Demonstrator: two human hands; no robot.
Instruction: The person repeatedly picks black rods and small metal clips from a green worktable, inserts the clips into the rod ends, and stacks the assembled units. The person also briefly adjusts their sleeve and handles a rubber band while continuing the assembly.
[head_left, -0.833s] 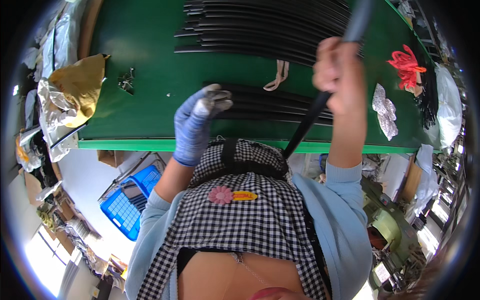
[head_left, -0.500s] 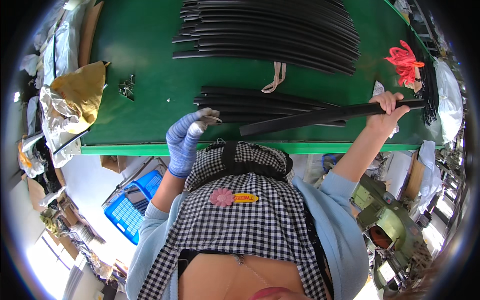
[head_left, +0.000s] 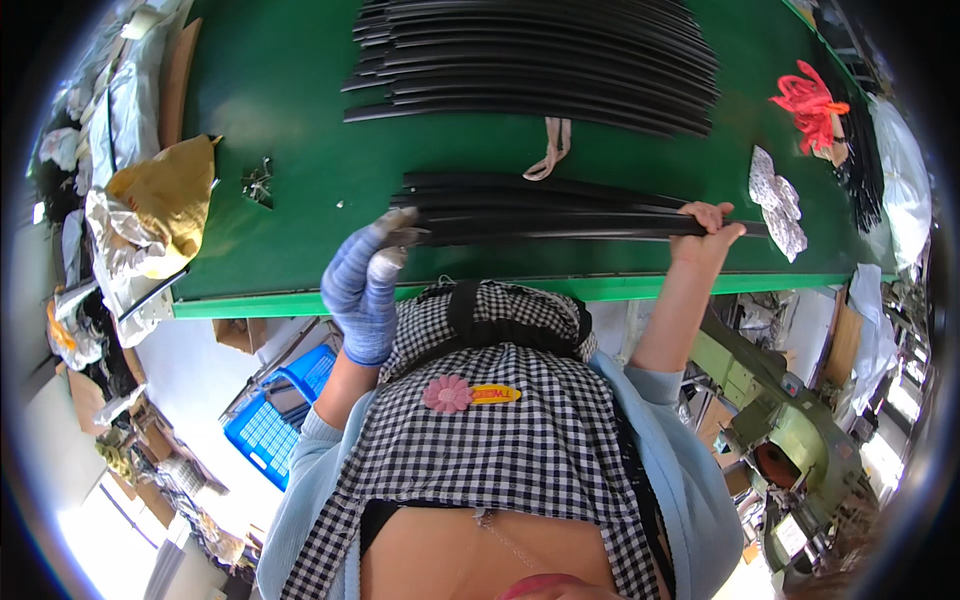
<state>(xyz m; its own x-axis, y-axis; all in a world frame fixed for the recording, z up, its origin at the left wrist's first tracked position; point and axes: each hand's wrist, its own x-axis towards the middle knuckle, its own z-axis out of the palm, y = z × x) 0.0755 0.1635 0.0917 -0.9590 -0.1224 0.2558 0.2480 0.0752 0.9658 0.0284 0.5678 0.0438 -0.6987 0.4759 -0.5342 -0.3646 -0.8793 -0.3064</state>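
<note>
Several long black strips (head_left: pixel 540 225) lie side by side near the front edge of the green table (head_left: pixel 270 250). My bare right hand (head_left: pixel 706 232) is closed round a black strip towards their right end. A blue knitted glove with greyish fingertips covers my left hand (head_left: pixel 365 285), which is at the strips' left end. Its thumb and fingers pinch together, and what lies between them is too small to make out. Beyond, a larger stack of black strips (head_left: pixel 540 65) spreads across the table, with a beige cloth loop (head_left: pixel 550 150) in front of it.
To the right lie a patterned cloth piece (head_left: pixel 778 205) and a red bundle of ties (head_left: pixel 808 105). Small metal pieces (head_left: pixel 258 183) and a yellow-and-white sack (head_left: pixel 165 210) are at the left. Below the table stand a blue basket (head_left: pixel 265 435) and a green machine (head_left: pixel 790 440).
My right hand has moved left and towards me, bringing the slanted strip level beside the others. The patterned cloth shows more fully. My left hand has shifted slightly left, still pinching.
</note>
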